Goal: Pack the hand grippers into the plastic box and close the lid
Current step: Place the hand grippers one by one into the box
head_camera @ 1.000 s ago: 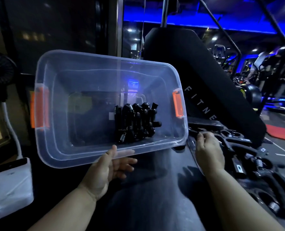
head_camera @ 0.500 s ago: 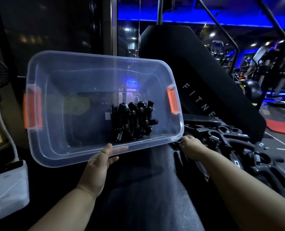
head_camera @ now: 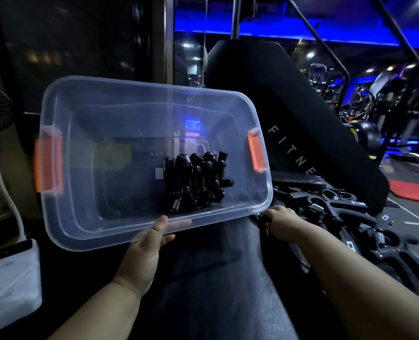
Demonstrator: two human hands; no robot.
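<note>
The left hand [head_camera: 144,251] grips the near rim of the clear, round-cornered plastic box [head_camera: 130,99], which is tilted up, with orange latches [head_camera: 255,153] at both ends. Black sprung grippers [head_camera: 196,180] cluster inside, right of middle. The right hand [head_camera: 281,218] curls round a black handle [head_camera: 262,218] among loose grippers [head_camera: 338,209] at right.

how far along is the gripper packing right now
Done: one batch of packed grippers lies in the plastic box. In hand: the left hand holds the box's near rim, tilting it up, while the right hand appears to grip one of the loose grippers beside it. Left: that pile lies outside, and the box is not yet closed, its orange latches unfastened.
</note>
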